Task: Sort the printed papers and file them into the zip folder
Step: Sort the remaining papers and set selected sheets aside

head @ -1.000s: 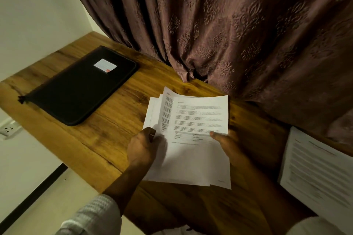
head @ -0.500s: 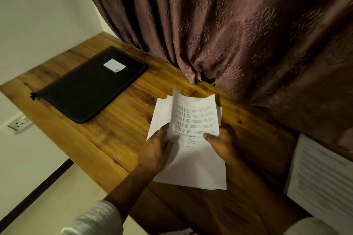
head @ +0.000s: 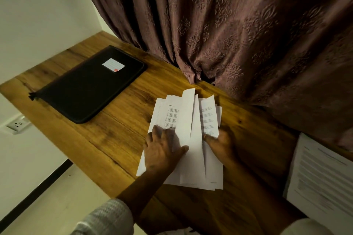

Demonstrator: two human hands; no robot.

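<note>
A loose stack of printed papers [head: 194, 166] lies in the middle of the wooden desk [head: 107, 135]. Two or three top sheets stand up on edge, turned like pages. My left hand [head: 162, 150] lies on the left part of the stack, fingers spread, thumb against a raised sheet. At the stack's right side my right hand [head: 219, 143] pinches the lower edge of another raised sheet [head: 209, 118]. The black zip folder [head: 86, 89] lies flat and zipped at the desk's far left, with a white label on its cover.
A second pile of printed pages [head: 321, 181] sits at the desk's right edge. A brown patterned curtain [head: 229, 25] hangs along the back of the desk. A wall socket [head: 17, 124] is below the desk's left end. Bare wood separates the folder from the stack.
The top sheets have been lifted from lying flat to standing on edge. My left hand moved onto the stack's left part, and my right hand stays at the right.
</note>
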